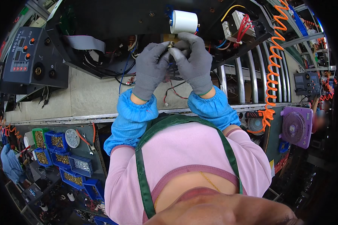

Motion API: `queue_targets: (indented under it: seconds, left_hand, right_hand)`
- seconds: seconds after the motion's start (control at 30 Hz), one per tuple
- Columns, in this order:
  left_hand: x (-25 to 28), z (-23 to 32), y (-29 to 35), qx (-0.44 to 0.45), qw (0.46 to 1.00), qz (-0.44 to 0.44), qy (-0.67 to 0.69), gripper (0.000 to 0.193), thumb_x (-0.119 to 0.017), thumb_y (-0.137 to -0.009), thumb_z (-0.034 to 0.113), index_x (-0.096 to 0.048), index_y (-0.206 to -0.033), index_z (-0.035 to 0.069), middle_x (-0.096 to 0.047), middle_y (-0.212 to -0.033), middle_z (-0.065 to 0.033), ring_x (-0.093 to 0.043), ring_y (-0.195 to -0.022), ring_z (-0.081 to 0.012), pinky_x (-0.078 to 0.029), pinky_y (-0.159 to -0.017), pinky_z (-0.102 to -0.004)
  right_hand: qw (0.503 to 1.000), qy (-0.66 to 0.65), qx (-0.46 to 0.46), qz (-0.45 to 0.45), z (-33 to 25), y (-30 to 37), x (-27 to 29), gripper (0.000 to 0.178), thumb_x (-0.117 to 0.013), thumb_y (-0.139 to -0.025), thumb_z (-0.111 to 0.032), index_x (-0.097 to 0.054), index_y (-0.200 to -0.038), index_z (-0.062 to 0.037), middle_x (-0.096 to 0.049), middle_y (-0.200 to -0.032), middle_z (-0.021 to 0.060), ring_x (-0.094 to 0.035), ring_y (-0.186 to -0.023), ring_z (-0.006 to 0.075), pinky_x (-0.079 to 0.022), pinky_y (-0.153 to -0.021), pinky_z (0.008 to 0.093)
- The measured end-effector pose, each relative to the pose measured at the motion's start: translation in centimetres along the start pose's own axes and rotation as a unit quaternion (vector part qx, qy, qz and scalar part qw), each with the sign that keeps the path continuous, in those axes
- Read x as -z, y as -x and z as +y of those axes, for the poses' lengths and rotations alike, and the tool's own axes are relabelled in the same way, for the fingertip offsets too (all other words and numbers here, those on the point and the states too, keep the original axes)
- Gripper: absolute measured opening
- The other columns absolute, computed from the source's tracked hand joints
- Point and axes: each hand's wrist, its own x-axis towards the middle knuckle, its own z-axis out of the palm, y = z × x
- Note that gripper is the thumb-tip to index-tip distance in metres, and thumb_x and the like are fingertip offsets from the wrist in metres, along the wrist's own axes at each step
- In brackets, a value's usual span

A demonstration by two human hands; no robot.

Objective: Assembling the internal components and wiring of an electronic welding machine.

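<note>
My left hand (pixel 151 66) and my right hand (pixel 194 62), both in grey knit gloves, meet in front of me with their fingers pinched together. Between the fingertips shows a small brass-coloured metal fastener (pixel 171 44); its exact kind is too small to tell, and both hands touch it. Just beyond the right fingers, a white cylinder (pixel 184 21) with metal studs at its ends sits on a black metal housing (pixel 127 18). Loose wires (pixel 172 90) hang below my hands. Some fingers of each hand are hidden behind the others.
A finished-looking machine with a control panel (pixel 20 54) stands at left. A grey ribbon cable (pixel 85 42) and a block with red wires (pixel 242 28) flank the work. Metal rollers (pixel 250 75), an orange coiled hose (pixel 273 67) and a purple fan (pixel 296 126) are right. Blue bins (pixel 62 160) hold fasteners.
</note>
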Motion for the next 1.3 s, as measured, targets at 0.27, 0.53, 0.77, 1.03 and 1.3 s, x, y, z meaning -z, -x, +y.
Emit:
queue_targets:
  seconds: [0.27, 0.53, 0.77, 1.03, 1.3]
  left_hand:
    - [0.4, 0.2, -0.1, -0.018, 0.999, 0.0, 0.037, 0.024, -0.065, -0.079, 0.006, -0.065, -0.103, 0.002, -0.062, -0.09, -0.0127, -0.063, -0.079, -0.0263, -0.051, -0.069, -0.0324]
    - [1.1, -0.7, -0.4, -0.033, 0.995, -0.042, 0.087, 0.024, -0.062, -0.08, 0.004, -0.064, -0.104, 0.001, -0.063, -0.094, -0.0141, -0.064, -0.083, -0.0267, -0.051, -0.073, -0.0313]
    - [-0.6, 1.1, 1.1, 0.063, 0.969, 0.038, 0.236, 0.04, -0.062, -0.08, 0.005, -0.056, -0.119, 0.001, -0.062, -0.105, -0.0167, -0.065, -0.091, -0.0261, -0.053, -0.078, -0.0324]
    - [-1.4, 1.3, 1.1, -0.047, 0.995, 0.083, -0.004, 0.039, -0.065, -0.079, 0.007, -0.056, -0.117, 0.003, -0.062, -0.105, -0.0166, -0.065, -0.092, -0.027, -0.053, -0.078, -0.0327]
    - [0.7, 0.0, -0.1, 0.151, 0.91, -0.047, 0.384, 0.027, -0.061, -0.088, 0.014, -0.058, -0.113, 0.003, -0.061, -0.102, -0.007, -0.061, -0.088, -0.0149, -0.051, -0.079, -0.0268]
  right_hand:
    - [0.999, 0.007, 0.0, -0.043, -0.2, -0.2, 0.7, 0.034, -0.069, -0.081, -0.021, -0.057, -0.107, -0.0023, -0.067, -0.087, 0.0119, -0.067, -0.074, 0.0173, -0.053, -0.065, 0.027]
    - [0.995, -0.052, -0.065, -0.057, 0.0, -0.3, 0.6, 0.023, -0.069, -0.08, -0.018, -0.062, -0.097, -0.0027, -0.066, -0.088, 0.0113, -0.067, -0.075, 0.0189, -0.053, -0.065, 0.0269]
    - [0.998, -0.032, -0.048, -0.012, 1.0, -1.0, 0.3, 0.018, -0.07, -0.078, -0.015, -0.065, -0.087, -0.0005, -0.064, -0.082, 0.0107, -0.065, -0.067, 0.017, -0.052, -0.06, 0.0262]
    - [0.997, -0.036, -0.069, -0.004, 0.9, -1.1, -0.4, 0.018, -0.072, -0.075, -0.015, -0.065, -0.083, 0.0005, -0.064, -0.075, 0.0099, -0.065, -0.062, 0.015, -0.051, -0.056, 0.0252]
    - [0.999, -0.018, -0.042, 0.006, 0.7, -1.0, -0.5, 0.015, -0.072, -0.074, -0.013, -0.066, -0.081, -0.0018, -0.063, -0.073, 0.0084, -0.063, -0.059, 0.0139, -0.05, -0.053, 0.025]
